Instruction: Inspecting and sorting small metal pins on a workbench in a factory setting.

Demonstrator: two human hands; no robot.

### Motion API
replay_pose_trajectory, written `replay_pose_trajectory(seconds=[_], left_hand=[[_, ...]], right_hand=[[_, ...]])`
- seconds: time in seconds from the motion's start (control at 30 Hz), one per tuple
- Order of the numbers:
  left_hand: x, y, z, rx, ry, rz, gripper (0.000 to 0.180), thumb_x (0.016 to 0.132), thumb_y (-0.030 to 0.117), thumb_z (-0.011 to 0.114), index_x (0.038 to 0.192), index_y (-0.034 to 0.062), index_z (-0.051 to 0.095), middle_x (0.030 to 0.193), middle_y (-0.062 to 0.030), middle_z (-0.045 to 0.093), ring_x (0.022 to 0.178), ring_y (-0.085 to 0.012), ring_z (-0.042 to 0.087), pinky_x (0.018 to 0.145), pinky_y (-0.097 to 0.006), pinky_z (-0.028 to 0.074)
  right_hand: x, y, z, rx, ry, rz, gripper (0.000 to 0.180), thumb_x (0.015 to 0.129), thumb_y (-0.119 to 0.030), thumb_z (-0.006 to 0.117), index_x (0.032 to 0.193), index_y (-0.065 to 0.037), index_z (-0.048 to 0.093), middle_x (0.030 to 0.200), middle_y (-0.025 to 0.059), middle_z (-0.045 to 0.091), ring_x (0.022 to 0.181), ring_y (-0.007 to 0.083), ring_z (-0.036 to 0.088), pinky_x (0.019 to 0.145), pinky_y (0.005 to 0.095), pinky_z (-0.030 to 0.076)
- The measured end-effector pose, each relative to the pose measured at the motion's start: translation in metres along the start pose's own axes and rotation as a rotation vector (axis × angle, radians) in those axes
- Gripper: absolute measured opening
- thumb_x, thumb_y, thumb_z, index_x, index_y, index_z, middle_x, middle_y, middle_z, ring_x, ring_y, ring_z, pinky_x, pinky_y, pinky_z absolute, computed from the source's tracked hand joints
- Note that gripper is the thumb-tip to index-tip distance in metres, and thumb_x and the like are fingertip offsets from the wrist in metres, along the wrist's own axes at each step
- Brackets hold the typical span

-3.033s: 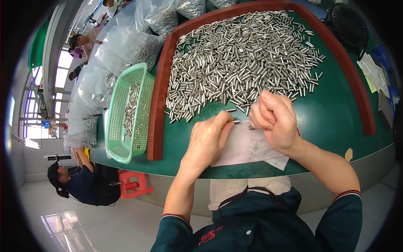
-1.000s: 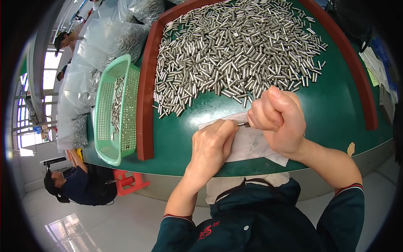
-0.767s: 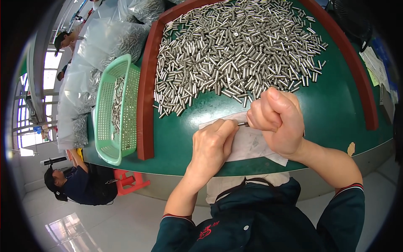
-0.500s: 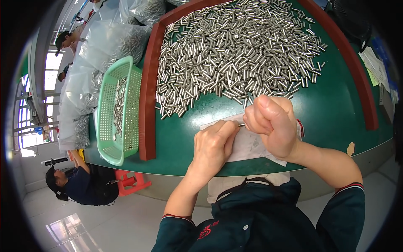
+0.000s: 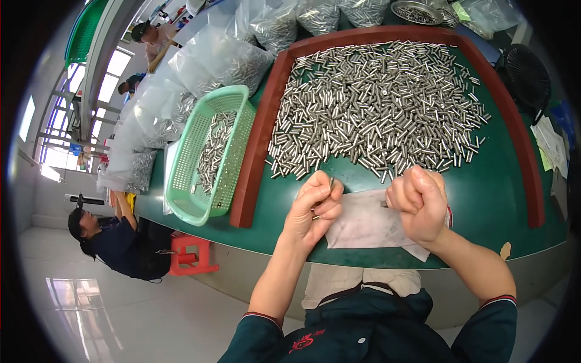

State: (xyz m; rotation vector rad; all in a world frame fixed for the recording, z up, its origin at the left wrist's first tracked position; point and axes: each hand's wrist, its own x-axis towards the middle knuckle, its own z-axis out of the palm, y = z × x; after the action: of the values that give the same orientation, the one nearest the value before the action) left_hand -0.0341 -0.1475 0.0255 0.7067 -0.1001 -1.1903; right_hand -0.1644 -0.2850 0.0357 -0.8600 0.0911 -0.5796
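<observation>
My left hand is closed over the table, with ends of small metal pins poking out between the fingers. My right hand is curled into a fist, thumb up, and a short pin end sticks out on its left side. Between the hands lies a whitish, smudged cloth on the green tabletop, near its front edge. Just beyond them spreads a wide heap of shiny metal pins. How many pins each fist holds is hidden.
A red-brown raised border frames the heap. Left of it stands a green perforated basket with more pins. Clear bags of pins line the far left. A black fan stands at the right. A person sits at the left.
My hands have moved apart, leaving more of the cloth in sight between them. My left hand has turned, showing its curled fingers. The whole view has shifted, showing more of the table's far side.
</observation>
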Motion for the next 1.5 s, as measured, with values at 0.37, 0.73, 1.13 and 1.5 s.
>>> replay_pose_trajectory(seconds=[0.37,0.73,1.13,1.5], left_hand=[[0.003,-0.001,-0.002,0.035,-0.036,0.008,0.021,0.082,0.007,0.046,0.102,0.0007,0.049,0.074,-0.0094,0.054,0.039,-0.0021,0.025,0.037,-0.016,0.022],[-0.007,0.008,0.003,0.164,-0.001,0.11,0.024,0.091,0.021,0.04,0.098,0.0009,0.051,0.055,0.0027,0.033,0.044,-0.0032,0.023,0.04,-0.017,0.02],[-0.033,0.144,-0.01,2.048,0.873,0.817,0.032,0.083,0.025,0.053,0.103,-0.0012,0.054,0.1,-0.0197,0.055,0.092,-0.0299,0.053,0.082,-0.035,0.039],[0.039,0.037,0.026,2.237,-0.205,1.051,0.028,0.061,-0.006,0.057,0.086,0.0052,0.058,0.083,-0.0073,0.051,0.078,-0.0242,0.049,0.065,-0.033,0.04]], right_hand=[[0.004,-0.002,0.0,0.012,0.019,0.01,0.042,0.088,-0.021,0.034,0.048,-0.01,0.026,0.04,-0.0004,0.028,0.039,0.0081,0.021,0.041,0.0245,0.02],[0.005,-0.002,-0.001,0.027,0.031,0.036,0.043,0.088,-0.022,0.035,0.048,-0.01,0.025,0.041,-0.0005,0.028,0.04,0.0078,0.02,0.041,0.0246,0.019],[0.005,-0.002,0.0,0.018,0.034,0.027,0.044,0.088,-0.021,0.037,0.048,-0.01,0.025,0.041,-0.0013,0.027,0.04,0.0066,0.02,0.04,0.0232,0.017],[0.006,-0.003,0.0,0.029,0.05,0.038,0.043,0.088,-0.021,0.037,0.048,-0.01,0.026,0.041,-0.0014,0.028,0.039,0.0065,0.02,0.04,0.0228,0.018]])
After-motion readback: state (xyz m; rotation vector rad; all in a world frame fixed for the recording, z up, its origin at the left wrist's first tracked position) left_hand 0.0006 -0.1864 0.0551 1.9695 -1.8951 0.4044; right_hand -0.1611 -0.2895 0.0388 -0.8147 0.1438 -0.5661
